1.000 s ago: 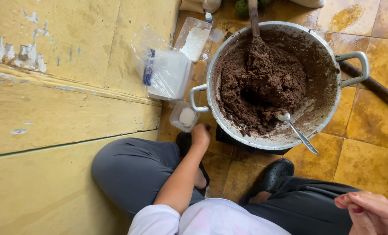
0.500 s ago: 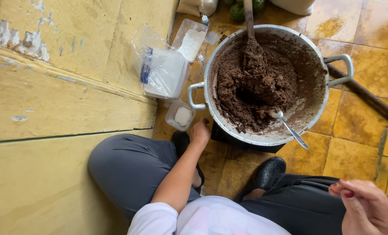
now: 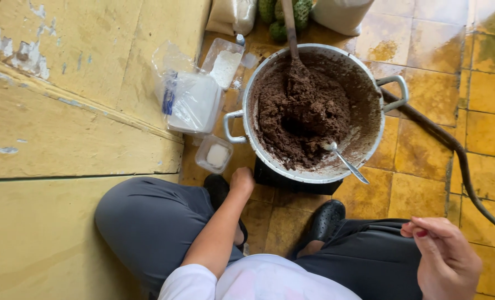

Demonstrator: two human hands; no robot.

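A large metal pot (image 3: 369, 83) of thick brown paste (image 3: 305, 116) stands on a dark stand on the tiled floor in front of me. A wooden stirrer (image 3: 289, 28) stands in the paste and a metal spoon (image 3: 344, 161) leans on the near rim. My left hand (image 3: 242, 181) hangs down just below the pot's near edge, fingers curled, holding nothing I can see. My right hand (image 3: 444, 258) is raised at the lower right, fingertips pinched together; I cannot see anything in it. I sit with knees apart in grey trousers.
A plastic bag with a white container (image 3: 189, 103), a small tub of white powder (image 3: 215, 154) and another clear tub (image 3: 223, 64) lie left of the pot. Sacks and green fruit (image 3: 283, 16) sit behind it. A dark hose (image 3: 458, 161) runs along the right. A yellow step (image 3: 64, 128) rises at left.
The view has shifted, so the pot sits a little lower and nearer. My left hand stays below the pot rim and my right hand stays raised at the lower right.
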